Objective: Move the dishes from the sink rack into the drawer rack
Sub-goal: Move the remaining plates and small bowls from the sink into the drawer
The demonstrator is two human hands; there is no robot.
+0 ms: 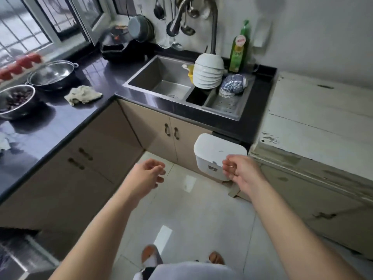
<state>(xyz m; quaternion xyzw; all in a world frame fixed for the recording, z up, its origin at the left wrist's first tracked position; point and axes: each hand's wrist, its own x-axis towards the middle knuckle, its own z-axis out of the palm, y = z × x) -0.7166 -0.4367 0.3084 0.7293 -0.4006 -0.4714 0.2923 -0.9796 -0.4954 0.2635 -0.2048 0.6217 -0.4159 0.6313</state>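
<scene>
A stack of several white bowls [207, 73] stands upside down in the metal sink rack [226, 107] at the sink's right end. A blue-and-white patterned bowl [232, 83] lies on its side beside the stack. My left hand [148, 175] and my right hand [240, 170] hang over the floor in front of the cabinets, well short of the sink. Both hands hold nothing, with the fingers loosely curled and apart. No drawer rack is in view.
The steel sink basin [161, 77] sits in a dark L-shaped counter [96, 77]. A green detergent bottle [239, 51] stands behind the rack. A white bin [214, 156] hangs on a cabinet door. Metal bowls [52, 74] and a rag [82, 94] lie at left. A white cabinet [319, 126] is at right.
</scene>
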